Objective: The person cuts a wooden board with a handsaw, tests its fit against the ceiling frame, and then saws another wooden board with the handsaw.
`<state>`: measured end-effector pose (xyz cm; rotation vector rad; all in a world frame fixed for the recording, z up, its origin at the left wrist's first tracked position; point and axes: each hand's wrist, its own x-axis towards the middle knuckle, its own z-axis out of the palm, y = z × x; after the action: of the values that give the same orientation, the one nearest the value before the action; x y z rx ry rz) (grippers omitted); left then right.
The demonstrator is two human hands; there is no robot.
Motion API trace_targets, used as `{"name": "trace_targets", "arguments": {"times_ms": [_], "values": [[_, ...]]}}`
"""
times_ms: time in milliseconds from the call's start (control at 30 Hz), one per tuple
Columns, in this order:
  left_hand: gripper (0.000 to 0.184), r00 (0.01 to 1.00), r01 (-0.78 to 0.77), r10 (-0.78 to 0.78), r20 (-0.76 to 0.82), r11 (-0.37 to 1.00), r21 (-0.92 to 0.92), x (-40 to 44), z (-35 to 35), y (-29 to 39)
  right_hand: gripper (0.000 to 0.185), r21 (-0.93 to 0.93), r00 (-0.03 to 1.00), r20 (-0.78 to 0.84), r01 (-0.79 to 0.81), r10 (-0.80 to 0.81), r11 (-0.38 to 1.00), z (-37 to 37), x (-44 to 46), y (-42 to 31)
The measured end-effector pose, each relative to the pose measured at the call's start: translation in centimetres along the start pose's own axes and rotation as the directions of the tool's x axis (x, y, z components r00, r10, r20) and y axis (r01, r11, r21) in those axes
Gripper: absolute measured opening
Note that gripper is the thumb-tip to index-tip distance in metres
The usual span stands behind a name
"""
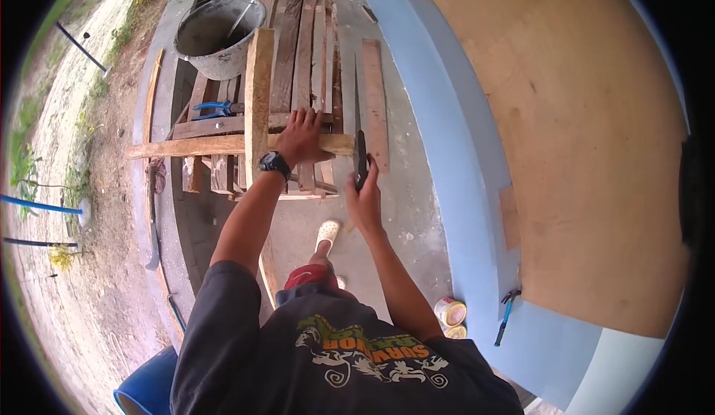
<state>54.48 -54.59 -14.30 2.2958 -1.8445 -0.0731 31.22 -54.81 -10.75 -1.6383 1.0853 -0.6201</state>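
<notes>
My left hand [302, 138], with a black watch on its wrist, grips a light wooden beam [201, 147] near its right end, fingers over the far edge. The beam lies crosswise on a slatted wooden bench [287, 72]. My right hand [365, 199] is closed round the dark handle of a handsaw [360, 163]. Its thin blade points away from me, just beside the beam's right end; whether it touches the wood I cannot tell. Another light wooden piece [258, 80] crosses the beam left of my left hand.
Blue-handled pliers [214, 108] and a grey tub [221, 31] with a stirring tool are on the bench. A flat board [375, 102] lies on the floor at right, near a pale blue ledge [447, 147]. A hammer [508, 314] and cans [450, 313] are near my right side.
</notes>
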Motion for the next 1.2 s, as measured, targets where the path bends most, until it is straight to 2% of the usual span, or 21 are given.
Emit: {"name": "trace_targets", "arguments": {"times_ms": [67,100,167,233,300,333,400,467,500,567,633,667,733,833,900,933,1033,1067,1100,1167,1200], "values": [[0.117,1.000,-0.013,0.013,0.021,1.000,0.025,0.1,-0.3,0.1,0.056,-0.015,0.969,-0.154,0.195,-0.195,0.981,1.2,1.1,0.5],[0.117,0.999,-0.010,0.008,0.039,0.999,0.035,0.1,0.0,0.2,0.059,-0.005,0.975,-0.153,0.162,-0.161,0.987,1.2,1.0,0.6],[0.116,0.997,-0.051,0.054,-0.050,0.997,0.060,-0.3,0.7,0.2,0.055,0.013,0.992,-0.090,0.094,-0.093,0.995,0.5,0.0,0.4],[0.115,0.999,-0.024,0.022,0.033,0.998,0.058,0.1,-0.2,0.6,0.054,0.019,0.991,-0.116,0.074,-0.072,0.997,0.4,-3.4,0.5],[0.114,1.000,-0.029,0.029,-0.006,0.999,0.034,0.1,0.6,0.2,0.052,-0.070,0.985,-0.145,0.080,-0.090,0.994,-0.3,-8.7,1.8],[0.115,0.998,-0.024,0.024,0.052,1.000,0.003,0.0,-0.2,0.7,0.052,-0.077,0.986,-0.131,0.090,-0.100,0.993,-1.1,-12.2,2.8],[0.115,0.998,-0.041,0.039,0.039,0.999,0.034,0.1,-0.2,0.7,0.054,-0.013,0.994,-0.108,0.011,-0.012,1.000,-4.2,-19.0,2.3],[0.116,0.997,-0.027,0.023,0.068,0.998,0.062,0.3,-0.1,0.7,0.053,-0.023,0.981,-0.004,-0.194,0.194,0.981,-7.1,-22.6,-0.4],[0.116,0.997,-0.032,0.027,0.079,0.998,0.059,0.0,0.4,0.7,0.053,-0.022,0.979,-0.006,-0.206,0.206,0.978,-6.6,-22.1,-0.3],[0.115,0.998,-0.051,0.048,0.026,0.994,0.093,0.5,0.7,0.4,0.052,-0.097,0.988,-0.149,0.033,-0.047,0.995,-5.2,-19.4,0.0],[0.116,0.998,-0.057,0.053,0.041,0.994,0.098,0.8,0.5,0.3,0.049,-0.155,0.982,-0.176,0.039,-0.066,0.987,-0.7,-11.3,2.9],[0.115,0.997,-0.049,0.044,0.068,0.995,0.083,1.0,-0.3,0.6,0.045,-0.113,0.974,-0.209,0.070,-0.093,0.991,0.5,-6.2,3.5],[0.115,0.995,-0.014,0.003,0.095,0.994,0.111,0.4,-0.4,1.0,0.041,-0.178,0.961,-0.252,0.067,-0.111,0.982,1.9,0.8,1.6],[0.114,0.997,-0.029,0.020,0.073,0.992,0.124,0.1,-0.6,1.3,0.043,-0.198,0.958,-0.253,0.088,-0.137,0.976,1.6,-1.3,2.1],[0.112,0.992,-0.010,-0.004,0.124,0.994,0.113,0.3,-1.1,1.5,0.043,-0.134,0.961,-0.250,0.088,-0.119,0.987,-0.1,-9.4,2.1],[0.112,0.993,-0.011,-0.002,0.122,0.994,0.105,0.0,-0.8,1.4,0.046,-0.085,0.977,-0.214,-0.042,0.023,0.996,-1.2,-14.5,2.0],[0.110,0.992,-0.004,-0.007,0.122,0.996,0.086,0.3,-0.8,1.4,0.053,-0.071,0.977,-0.150,-0.161,0.150,0.984,-5.3,-25.6,-0.8],[0.109,0.990,-0.011,0.000,0.144,0.997,0.077,0.4,-0.9,1.4,0.054,-0.080,0.969,-0.135,-0.220,0.208,0.972,-5.7,-26.3,-2.1],[0.109,0.991,-0.024,0.012,0.130,0.996,0.090,0.6,-0.6,1.1,0.054,-0.066,0.970,-0.148,-0.206,0.194,0.976,-4.7,-24.2,-0.8],[0.107,0.999,-0.026,0.023,0.025,0.993,0.116,0.4,0.4,0.8,0.053,-0.116,0.963,-0.260,0.045,-0.074,0.992,-1.4,-16.6,3.7],[0.109,0.995,-0.063,0.059,0.075,0.996,0.061,0.4,-0.3,0.8,0.049,-0.157,0.965,-0.260,-0.012,-0.030,0.987,0.5,-9.7,4.0]]}}
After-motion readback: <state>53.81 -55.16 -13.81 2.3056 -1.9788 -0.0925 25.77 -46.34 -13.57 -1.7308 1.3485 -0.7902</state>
